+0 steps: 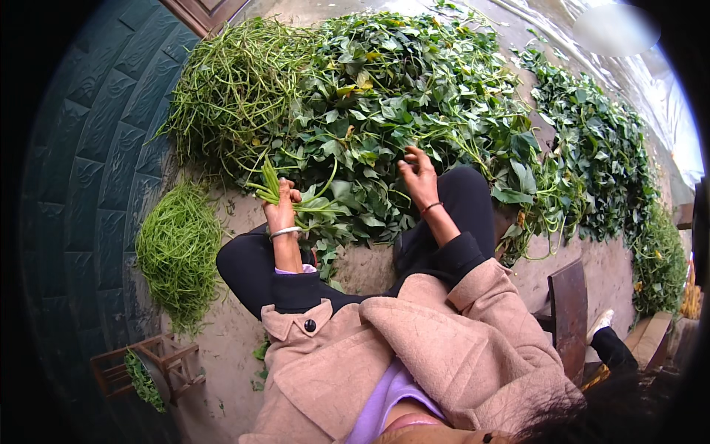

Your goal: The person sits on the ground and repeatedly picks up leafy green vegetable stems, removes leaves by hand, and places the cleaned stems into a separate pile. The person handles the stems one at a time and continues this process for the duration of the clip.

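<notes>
My left hand (282,208), with a pale bangle at the wrist, grips a small bunch of cut green stems (270,183). A longer stem (327,186) curves out from beside it to the right. My right hand (420,176), a dark band on its wrist, hovers over the near side of a large heap of leafy vines (388,105), which look like sweet potato vines. Its fingers are bent and apart, and nothing shows in them. A tangled heap of bare stems (238,89) adjoins the vines at the far left. Nearer, a smaller pile of green stems (180,255) lies on the floor.
A dark tiled wall (100,188) borders the left. Below stands an upturned-looking wooden stool (166,361) beside leafy greens (143,377). More vines (599,150) spread at right, near plastic sheeting (638,72). A wooden chair (568,322) and another person's leg (610,344) are at lower right.
</notes>
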Tool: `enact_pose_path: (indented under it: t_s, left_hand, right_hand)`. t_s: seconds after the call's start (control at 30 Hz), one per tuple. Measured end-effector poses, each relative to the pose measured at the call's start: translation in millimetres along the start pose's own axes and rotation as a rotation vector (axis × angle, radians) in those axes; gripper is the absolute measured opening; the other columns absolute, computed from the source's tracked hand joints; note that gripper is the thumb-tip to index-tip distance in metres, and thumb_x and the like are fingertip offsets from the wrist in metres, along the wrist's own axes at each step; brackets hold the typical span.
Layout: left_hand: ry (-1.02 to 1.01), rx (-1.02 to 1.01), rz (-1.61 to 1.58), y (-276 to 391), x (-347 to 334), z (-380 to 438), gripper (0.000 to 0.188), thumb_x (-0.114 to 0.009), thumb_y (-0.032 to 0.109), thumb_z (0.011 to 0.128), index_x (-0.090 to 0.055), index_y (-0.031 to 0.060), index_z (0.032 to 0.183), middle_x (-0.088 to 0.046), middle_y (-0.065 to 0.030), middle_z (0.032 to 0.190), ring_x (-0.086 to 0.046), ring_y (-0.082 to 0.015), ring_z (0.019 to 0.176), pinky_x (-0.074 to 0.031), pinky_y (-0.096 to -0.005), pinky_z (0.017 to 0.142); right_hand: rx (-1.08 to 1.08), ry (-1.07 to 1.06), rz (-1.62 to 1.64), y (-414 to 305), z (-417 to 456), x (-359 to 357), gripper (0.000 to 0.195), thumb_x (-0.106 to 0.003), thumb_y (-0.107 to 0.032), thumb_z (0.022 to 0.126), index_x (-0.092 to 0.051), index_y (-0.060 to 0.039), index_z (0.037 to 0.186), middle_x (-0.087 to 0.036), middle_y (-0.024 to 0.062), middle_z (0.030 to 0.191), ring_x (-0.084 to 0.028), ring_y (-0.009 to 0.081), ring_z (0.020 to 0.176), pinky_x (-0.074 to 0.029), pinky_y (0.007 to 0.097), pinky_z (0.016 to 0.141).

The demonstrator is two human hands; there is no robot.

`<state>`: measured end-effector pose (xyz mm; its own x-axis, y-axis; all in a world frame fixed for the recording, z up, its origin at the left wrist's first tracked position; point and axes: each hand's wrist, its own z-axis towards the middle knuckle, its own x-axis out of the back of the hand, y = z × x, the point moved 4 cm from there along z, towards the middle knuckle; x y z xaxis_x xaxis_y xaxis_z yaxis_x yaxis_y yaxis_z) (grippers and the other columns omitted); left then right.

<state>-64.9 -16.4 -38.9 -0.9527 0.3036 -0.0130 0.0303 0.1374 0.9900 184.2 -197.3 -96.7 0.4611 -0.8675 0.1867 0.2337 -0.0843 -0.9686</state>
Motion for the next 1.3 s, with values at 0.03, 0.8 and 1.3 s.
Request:
enact_pose_path:
  t_s: [0.03,0.8,1.3]
  left_hand:
    - [0.006,0.037,-0.001,0.3,0.9,-2.3,0.03,-0.057,0.033,0.092,-0.058,0.0035,0.087,-0.057,-0.0023,0.065,-0.048,-0.0064,0.051,-0.032,-0.0197,0.043]
    - [-0.079,0.43,-0.453,-57.7,-6.5,5.1,0.038,-0.055,0.042,0.091,-0.055,0.0054,0.1,-0.043,0.0026,0.058,-0.053,-0.0146,0.067,-0.035,-0.025,0.051]
    - [-0.131,0.508,-0.576,-85.7,-36.4,2.2,0.034,-0.052,0.044,0.092,-0.055,0.01,0.095,-0.041,0.0039,0.056,-0.051,-0.0112,0.063,-0.034,-0.0211,0.045]
  right_hand:
    - [0.124,-0.014,0.007,-16.0,-3.9,-2.5,0.02,-0.065,-0.013,0.08,-0.063,-0.0055,0.098,-0.064,0.0109,0.092,-0.061,0.0232,0.085,-0.049,0.0336,0.075]
    - [0.347,-0.429,-0.224,-26.3,-47.7,-49.8,0.012,-0.057,-0.015,0.08,-0.065,-0.0062,0.08,-0.062,0.0054,0.071,-0.056,0.0212,0.07,-0.041,0.0315,0.064]
    - [0.568,-0.619,-0.097,-83.1,-75.0,-56.3,0.019,-0.062,-0.008,0.076,-0.064,-0.0072,0.095,-0.058,0.011,0.081,-0.059,0.0315,0.078,-0.048,0.0385,0.069]
